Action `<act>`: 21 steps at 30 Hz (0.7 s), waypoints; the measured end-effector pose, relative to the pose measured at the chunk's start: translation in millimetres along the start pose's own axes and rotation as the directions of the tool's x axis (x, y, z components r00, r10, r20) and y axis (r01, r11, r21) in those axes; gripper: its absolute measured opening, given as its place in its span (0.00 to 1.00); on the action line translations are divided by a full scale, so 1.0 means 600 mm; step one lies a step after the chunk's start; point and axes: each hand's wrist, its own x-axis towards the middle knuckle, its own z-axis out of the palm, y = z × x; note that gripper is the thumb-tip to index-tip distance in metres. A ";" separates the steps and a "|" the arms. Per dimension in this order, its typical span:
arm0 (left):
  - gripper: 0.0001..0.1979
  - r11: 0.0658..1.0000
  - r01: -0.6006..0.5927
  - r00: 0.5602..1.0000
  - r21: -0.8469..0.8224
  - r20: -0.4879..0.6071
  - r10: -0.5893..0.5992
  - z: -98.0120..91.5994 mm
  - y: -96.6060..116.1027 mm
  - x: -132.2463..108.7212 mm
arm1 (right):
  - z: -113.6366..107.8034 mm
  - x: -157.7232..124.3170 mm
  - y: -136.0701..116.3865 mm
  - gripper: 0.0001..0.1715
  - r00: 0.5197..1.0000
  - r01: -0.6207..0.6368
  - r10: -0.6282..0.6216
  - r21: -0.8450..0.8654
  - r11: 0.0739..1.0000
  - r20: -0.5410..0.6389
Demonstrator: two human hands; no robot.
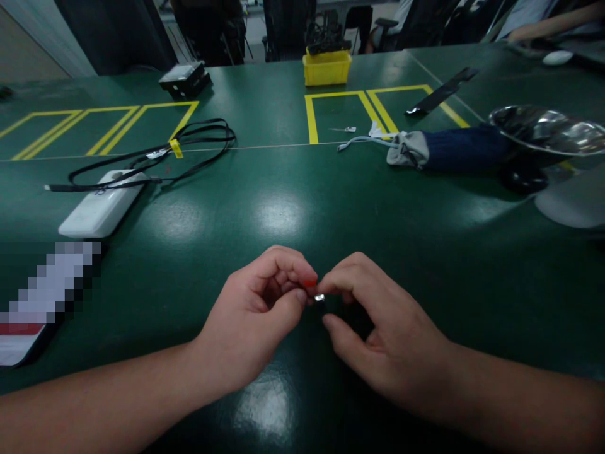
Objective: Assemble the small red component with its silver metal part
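Above the near middle of the green table, both hands meet fingertip to fingertip. My left hand (pixel 258 315) is closed, its thumb and fingers pinching a small red piece (pixel 310 284) that is mostly covered by the fingers. A tiny shiny silver piece (pixel 320 297) with a dark part under it shows between the two hands. My right hand (pixel 385 321) has its index finger and thumb bent around this silver piece, the index fingertip touching it. Whether the red and silver pieces are joined cannot be made out.
On the left lie a phone (pixel 47 296), a white power bank (pixel 101 205) and a looped black cable (pixel 198 135). Farther off stand a black box (pixel 185 79) and a yellow bin (pixel 327 68). Right: a dark blue pouch (pixel 466 146), a metal bowl (pixel 543 129). People sit beyond.
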 end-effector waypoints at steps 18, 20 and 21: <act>0.08 0.987 -0.008 1.000 0.157 -0.026 0.013 0.006 0.008 -0.007 | -0.009 0.026 0.013 0.03 0.990 -0.047 0.085 -0.309 0.950 0.109; 0.08 0.984 -0.007 1.000 0.177 -0.021 0.011 0.006 0.008 -0.005 | -0.013 0.024 0.014 0.05 0.990 -0.101 0.120 -0.218 0.971 0.072; 0.08 0.983 -0.007 1.000 0.184 -0.017 0.010 0.005 0.008 -0.005 | -0.015 0.023 0.014 0.05 0.988 -0.129 0.141 -0.169 0.977 0.063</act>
